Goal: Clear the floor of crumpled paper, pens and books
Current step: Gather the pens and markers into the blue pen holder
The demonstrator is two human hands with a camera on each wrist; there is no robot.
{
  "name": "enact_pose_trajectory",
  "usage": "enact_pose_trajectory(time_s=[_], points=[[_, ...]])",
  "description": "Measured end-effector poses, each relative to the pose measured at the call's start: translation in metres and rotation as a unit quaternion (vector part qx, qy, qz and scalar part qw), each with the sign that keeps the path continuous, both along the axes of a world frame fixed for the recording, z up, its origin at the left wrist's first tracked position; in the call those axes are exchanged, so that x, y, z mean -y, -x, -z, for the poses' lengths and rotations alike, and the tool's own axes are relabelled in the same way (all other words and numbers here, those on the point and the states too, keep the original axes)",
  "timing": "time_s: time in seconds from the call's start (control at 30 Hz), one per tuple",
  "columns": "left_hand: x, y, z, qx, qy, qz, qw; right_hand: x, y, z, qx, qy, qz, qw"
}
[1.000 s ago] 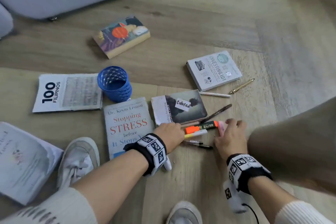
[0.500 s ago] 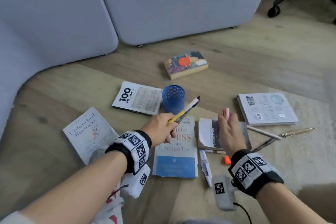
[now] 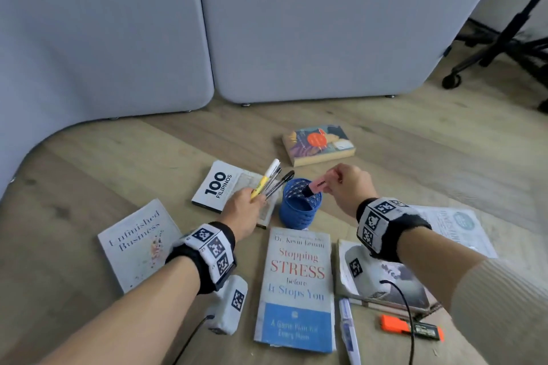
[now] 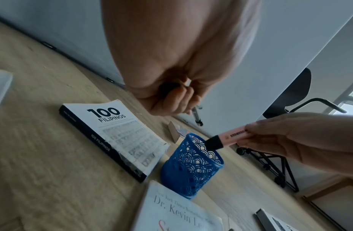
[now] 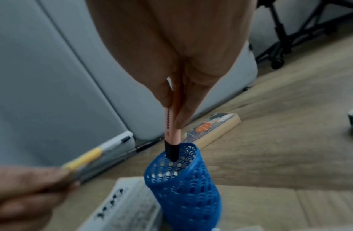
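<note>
A blue mesh pen cup [image 3: 299, 204] [image 4: 191, 165] [image 5: 183, 184] stands on the wooden floor among several books. My right hand [image 3: 347, 187] [image 5: 177, 96] pinches a pink highlighter [image 3: 318, 184] [image 4: 229, 137] [image 5: 172, 128], its black cap dipping into the cup's mouth. Just left of the cup, my left hand [image 3: 246, 210] [image 4: 175, 96] grips a bundle of pens [image 3: 271, 184] [image 5: 96, 157], one yellow and white, the others dark. An orange highlighter [image 3: 412, 327] and a white pen [image 3: 348, 329] lie on the floor near me.
Books lie around the cup: "100 Filipinos" [image 3: 225, 187], "Stopping Stress" [image 3: 296, 287], "Unfinished Business" [image 3: 139, 243], a colourful one [image 3: 318, 144], a dark-covered one [image 3: 394, 278] and a white one [image 3: 462, 225]. Grey panels [image 3: 296, 24] stand behind; an office chair base [image 3: 489, 47] is at the right.
Both hands rose from the floor towards the cup. The right hand has tipped the pink highlighter cap-down into the cup's mouth; the left hand carried its pens up beside the cup.
</note>
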State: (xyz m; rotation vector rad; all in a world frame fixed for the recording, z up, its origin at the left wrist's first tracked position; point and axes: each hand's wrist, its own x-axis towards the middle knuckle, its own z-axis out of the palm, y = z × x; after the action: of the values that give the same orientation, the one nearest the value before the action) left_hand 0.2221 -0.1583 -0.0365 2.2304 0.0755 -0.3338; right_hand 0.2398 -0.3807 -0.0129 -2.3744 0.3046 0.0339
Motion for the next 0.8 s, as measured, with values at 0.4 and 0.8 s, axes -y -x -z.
enact_pose_trajectory(time_s=[0.4,0.8], points=[[-0.012,-0.004,0.016,0.019,0.116,-0.036,0.992,-0.029,-0.001,0.065,-0.155,0.091,0.073,0.981],[-0.019,0.012,0.032,0.091,-0.116,-0.082,0.986,-0.073,0.029,0.058,-0.153,-0.073,-0.1,0.98]])
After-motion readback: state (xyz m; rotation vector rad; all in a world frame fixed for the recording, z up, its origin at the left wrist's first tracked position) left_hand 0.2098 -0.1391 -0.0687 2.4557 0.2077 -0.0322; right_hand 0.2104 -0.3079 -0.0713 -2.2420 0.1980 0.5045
